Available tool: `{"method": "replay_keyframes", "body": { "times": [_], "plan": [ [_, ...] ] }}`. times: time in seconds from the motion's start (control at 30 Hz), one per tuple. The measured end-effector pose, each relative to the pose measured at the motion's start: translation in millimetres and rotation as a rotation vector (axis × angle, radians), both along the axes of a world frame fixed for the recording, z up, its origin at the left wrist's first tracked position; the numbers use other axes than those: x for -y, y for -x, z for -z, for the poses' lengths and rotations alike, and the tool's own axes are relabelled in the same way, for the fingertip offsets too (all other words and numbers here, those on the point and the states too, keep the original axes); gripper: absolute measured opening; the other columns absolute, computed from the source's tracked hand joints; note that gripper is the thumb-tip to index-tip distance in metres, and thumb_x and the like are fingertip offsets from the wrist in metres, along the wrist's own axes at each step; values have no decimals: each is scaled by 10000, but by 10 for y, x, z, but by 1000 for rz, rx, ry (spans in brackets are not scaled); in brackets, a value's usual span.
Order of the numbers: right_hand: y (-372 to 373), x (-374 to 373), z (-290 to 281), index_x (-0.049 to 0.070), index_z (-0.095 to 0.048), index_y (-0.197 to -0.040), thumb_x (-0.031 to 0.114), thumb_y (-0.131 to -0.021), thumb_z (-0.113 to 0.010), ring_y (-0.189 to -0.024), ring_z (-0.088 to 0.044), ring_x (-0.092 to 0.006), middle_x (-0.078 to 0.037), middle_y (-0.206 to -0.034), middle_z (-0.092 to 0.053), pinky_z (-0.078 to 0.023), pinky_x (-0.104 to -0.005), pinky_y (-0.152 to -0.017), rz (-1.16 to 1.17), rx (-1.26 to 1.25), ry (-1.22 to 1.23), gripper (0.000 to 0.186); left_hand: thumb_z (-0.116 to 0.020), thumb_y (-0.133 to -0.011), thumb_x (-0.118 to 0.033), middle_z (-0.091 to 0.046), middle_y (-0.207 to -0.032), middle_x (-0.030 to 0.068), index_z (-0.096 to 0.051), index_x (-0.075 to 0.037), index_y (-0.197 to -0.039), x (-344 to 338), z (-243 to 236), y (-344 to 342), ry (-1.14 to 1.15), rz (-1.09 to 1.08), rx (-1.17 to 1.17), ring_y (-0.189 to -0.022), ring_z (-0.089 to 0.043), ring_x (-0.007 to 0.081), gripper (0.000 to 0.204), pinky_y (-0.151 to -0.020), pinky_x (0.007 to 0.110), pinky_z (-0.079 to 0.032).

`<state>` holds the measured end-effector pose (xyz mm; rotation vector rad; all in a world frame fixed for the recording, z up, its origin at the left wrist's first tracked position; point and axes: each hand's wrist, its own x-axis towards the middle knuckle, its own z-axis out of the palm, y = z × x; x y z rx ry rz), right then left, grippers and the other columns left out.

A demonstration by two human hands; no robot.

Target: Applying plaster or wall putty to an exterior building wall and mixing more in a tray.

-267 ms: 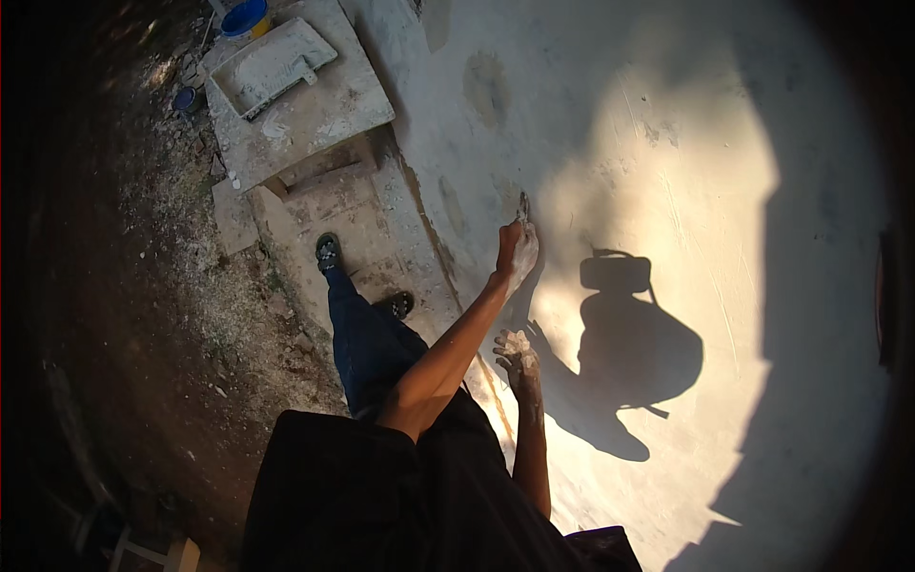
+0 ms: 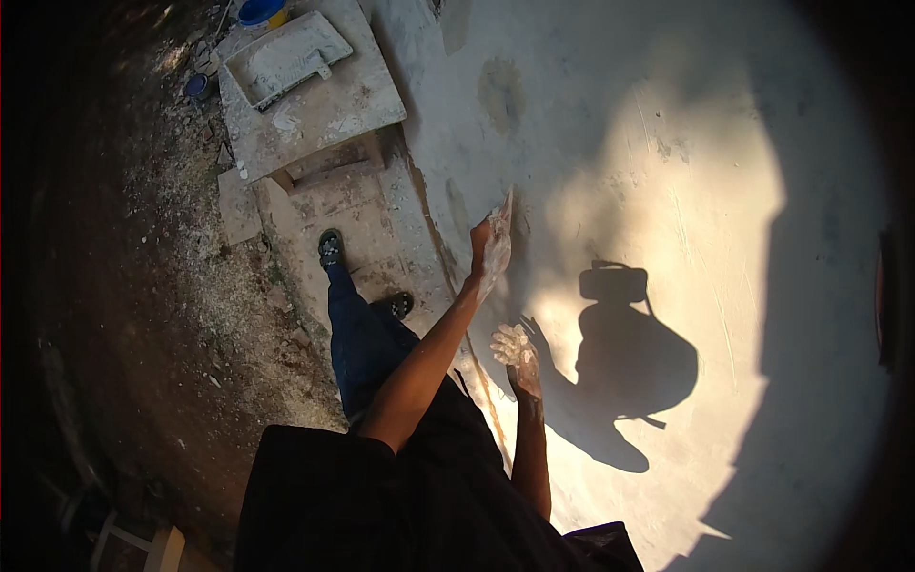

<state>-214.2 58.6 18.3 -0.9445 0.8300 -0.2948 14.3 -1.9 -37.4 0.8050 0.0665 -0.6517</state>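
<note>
My left hand [image 2: 493, 246], smeared white, is stretched out beside the pale wall [image 2: 572, 143]. Its fingers are closed, and a thin, flat piece [image 2: 509, 200] juts from their end; its kind is too small to make out. Nearer to me, my right hand [image 2: 519, 355] is raised before the sunlit part of the wall. Thick white paste coats its fingers, which are bent but apart, with no tool showing in them. Darker damp-looking patches [image 2: 501, 93] mark the wall beyond my left hand.
A paste-stained wooden table [image 2: 372, 95] stands ahead on the left, bearing a whitened tray [image 2: 335, 46] and a blue-and-yellow bucket [image 2: 259, 11]. A dark blue pot [image 2: 197, 87] sits on the rubble-strewn ground [image 2: 205, 286]. My feet are on a paved strip [image 2: 367, 243] along the wall.
My left hand has moved left, a little away from the wall, and the thin piece has turned to show a paler side. My right hand has rotated slightly, its fingers bending more.
</note>
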Motion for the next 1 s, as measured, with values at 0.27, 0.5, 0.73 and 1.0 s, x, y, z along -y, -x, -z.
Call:
{"method": "replay_keyframes", "body": {
  "times": [0.27,0.5,0.73,1.0],
  "plan": [
    [-39,-19,-233,-28,-450,-1208,466,-781,-619,-872,-595,-184,-124,-1064,-586,-478,-271,-727,14,-248,57,674,-479,-852,-71,-359,-575,-45,-418,-91,-629,387,775,-165,-70,141,-91,-504,-295,60,232,-443,262,-279],
    [-7,-34,-183,-26,-454,-1205,310,-855,-564,-852,-595,-178,-112,-1045,-591,-486,-249,-716,-82,-437,210,498,-476,-859,-44,-413,-637,-51,-455,-43,-688,243,98,431,-571,246,430,-579,-404,84,172,-506,252,-344],
    [-152,164,-233,-44,-462,-1191,346,-851,-559,-845,-601,-162,-115,-1050,-595,-492,-243,-715,50,-178,-105,527,-418,-929,-123,-470,-1258,96,-445,12,-1248,-5,462,42,201,165,27,-1047,-511,145,348,-915,259,-396],
    [-92,138,-205,-39,-451,-1203,427,-827,-558,-863,-601,-193,-136,-1063,-588,-483,-273,-710,-9,-253,81,608,-452,-871,-58,-392,-593,-15,-488,-7,-691,449,509,249,-662,218,549,-555,-346,96,191,-487,281,-312]
  ]
}}
